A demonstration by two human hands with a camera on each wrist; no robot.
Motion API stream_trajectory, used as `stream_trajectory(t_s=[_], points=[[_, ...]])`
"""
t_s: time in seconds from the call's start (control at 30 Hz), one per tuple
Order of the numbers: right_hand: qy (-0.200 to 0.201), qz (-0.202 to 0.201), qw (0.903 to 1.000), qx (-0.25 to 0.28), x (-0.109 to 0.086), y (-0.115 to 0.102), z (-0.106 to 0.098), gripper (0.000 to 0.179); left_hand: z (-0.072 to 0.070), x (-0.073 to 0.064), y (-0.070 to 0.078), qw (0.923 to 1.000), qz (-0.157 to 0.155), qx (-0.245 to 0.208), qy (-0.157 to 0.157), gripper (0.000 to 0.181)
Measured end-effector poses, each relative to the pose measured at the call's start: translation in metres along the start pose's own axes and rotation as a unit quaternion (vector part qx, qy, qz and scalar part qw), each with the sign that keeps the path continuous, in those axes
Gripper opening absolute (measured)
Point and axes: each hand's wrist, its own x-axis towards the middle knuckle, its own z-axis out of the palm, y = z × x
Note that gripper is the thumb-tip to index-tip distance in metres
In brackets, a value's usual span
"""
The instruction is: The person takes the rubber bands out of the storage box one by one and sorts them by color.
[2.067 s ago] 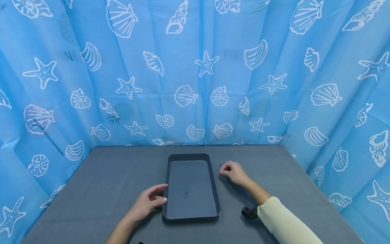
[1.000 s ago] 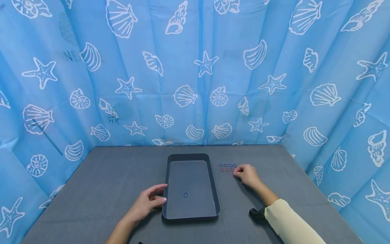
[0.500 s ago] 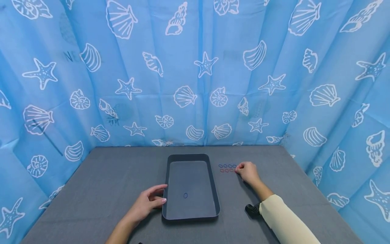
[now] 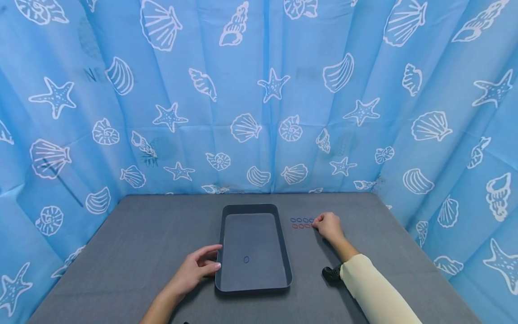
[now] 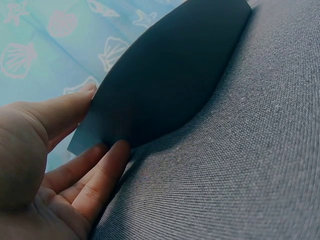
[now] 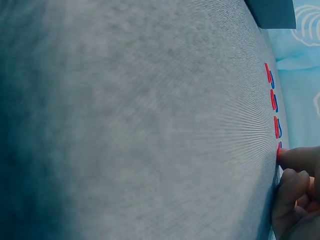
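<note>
My left hand [image 4: 195, 270] rests against the left side of a dark grey tray [image 4: 284, 252], its fingertips on the wall and rim. In the left wrist view, fingers [image 5: 107, 175] touch the tray's outer wall [image 5: 165, 75]. A thin blue loop [image 4: 246, 259] lies inside the tray. Right of the tray, small blue loops [image 4: 299, 220] form a row, with red loops [image 4: 301, 226] in a second row in front. At the right end of the red row, my right hand [image 4: 329, 226] pinches a red loop [image 6: 278, 150], mostly hidden by the fingertips.
A grey cloth [image 4: 162, 225] covers the table. Behind it and along both sides hangs a blue curtain [image 4: 259, 148] with white shells and starfish. A black wrist device [image 4: 332, 273] sits at the right sleeve [image 4: 374, 288], low over the cloth.
My right hand has moved right, from beside the tray to the right end of the loop rows, uncovering most loops. In the last second it has barely shifted. My left hand and the tray stay put.
</note>
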Motion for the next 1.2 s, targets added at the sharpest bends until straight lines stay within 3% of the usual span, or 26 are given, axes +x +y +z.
stream_trajectory(t_s=[0.43,0.67,0.97,1.2], points=[[-0.013,0.028,0.9973,0.067,0.004,0.004,-0.001,0.01,-0.002,0.001,0.001,0.9999,0.012,-0.005,-0.007,0.054],[-0.009,0.028,0.9954,0.091,0.003,-0.005,-0.003,0.01,-0.002,0.0,0.0,0.9998,0.014,-0.006,-0.012,0.054],[0.005,-0.032,0.9953,0.091,0.0,-0.042,0.003,0.01,-0.002,0.0,0.0,0.9998,0.015,-0.006,-0.012,0.054],[-0.031,-0.068,0.9916,0.105,-0.002,-0.066,0.011,0.006,-0.001,-0.001,0.001,0.9999,0.009,0.001,-0.008,0.055]])
